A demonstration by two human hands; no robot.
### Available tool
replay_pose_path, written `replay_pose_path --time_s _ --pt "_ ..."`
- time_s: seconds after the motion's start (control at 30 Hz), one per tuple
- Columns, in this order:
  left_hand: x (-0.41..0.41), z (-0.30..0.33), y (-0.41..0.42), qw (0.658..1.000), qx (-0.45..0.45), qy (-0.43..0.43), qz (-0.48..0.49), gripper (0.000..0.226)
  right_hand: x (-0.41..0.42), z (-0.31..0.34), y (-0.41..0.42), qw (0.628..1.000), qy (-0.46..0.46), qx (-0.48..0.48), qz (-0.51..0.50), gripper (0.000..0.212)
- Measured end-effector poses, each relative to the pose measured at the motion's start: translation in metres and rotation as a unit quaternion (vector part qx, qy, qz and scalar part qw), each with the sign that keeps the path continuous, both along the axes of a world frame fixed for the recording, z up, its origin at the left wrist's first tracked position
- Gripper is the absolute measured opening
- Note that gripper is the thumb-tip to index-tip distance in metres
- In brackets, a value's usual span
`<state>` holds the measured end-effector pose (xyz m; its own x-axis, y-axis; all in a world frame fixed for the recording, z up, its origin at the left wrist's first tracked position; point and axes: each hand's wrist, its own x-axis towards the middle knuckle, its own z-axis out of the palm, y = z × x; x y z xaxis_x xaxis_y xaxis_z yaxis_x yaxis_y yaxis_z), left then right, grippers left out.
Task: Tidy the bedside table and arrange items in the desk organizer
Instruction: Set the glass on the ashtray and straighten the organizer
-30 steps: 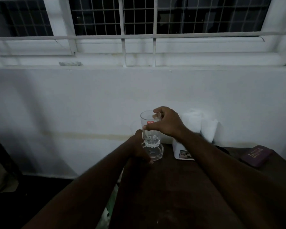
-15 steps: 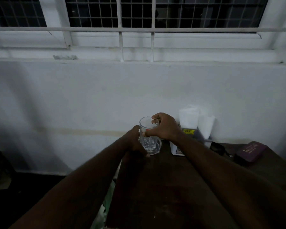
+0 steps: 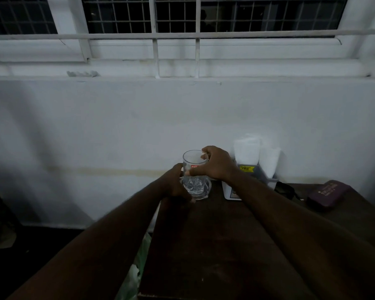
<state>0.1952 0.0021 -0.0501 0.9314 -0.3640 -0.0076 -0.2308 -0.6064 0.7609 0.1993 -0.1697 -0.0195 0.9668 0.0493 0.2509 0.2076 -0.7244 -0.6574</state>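
A clear drinking glass (image 3: 193,182) with a red label stands upright on a clear round saucer (image 3: 207,189) at the far left corner of the dark wooden bedside table (image 3: 214,245). My right hand (image 3: 217,164) grips the glass by its rim and upper side. My left hand (image 3: 175,187) curls around the glass's base and the saucer's left edge. To the right, against the wall, a grey desk organizer (image 3: 260,174) with a yellow sticker holds white folded papers (image 3: 247,150).
A small white box (image 3: 227,192) sits in front of the organizer, partly behind my right forearm. A black cord-like item (image 3: 286,189) and a purple case (image 3: 327,194) lie at the right. A green plastic bag (image 3: 139,263) hangs by the table's left edge. The white wall is close behind.
The glass, lifted above the saucer a second ago, has come down onto it, and both now rest on the table. Both hands stay on them.
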Motion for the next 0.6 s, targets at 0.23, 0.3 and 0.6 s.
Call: replay_pose_path --time_s 0.23,0.3,0.6 --pt "-0.028 0.015 -0.011 0.974 -0.171 -0.124 0.077 0.062 -0.034 0.021 -0.032 0.991 -0.106 0.085 -0.003 0.067" --pt "-0.046 0.019 -0.026 0.923 -0.186 -0.263 0.211 0.071 -0.048 0.029 -0.058 0.972 -0.200 0.117 -0.040 0.035" --pt "-0.080 -0.013 -0.143 0.924 -0.235 -0.203 0.224 0.062 -0.081 -0.042 -0.134 0.929 -0.163 0.187 -0.276 0.044"
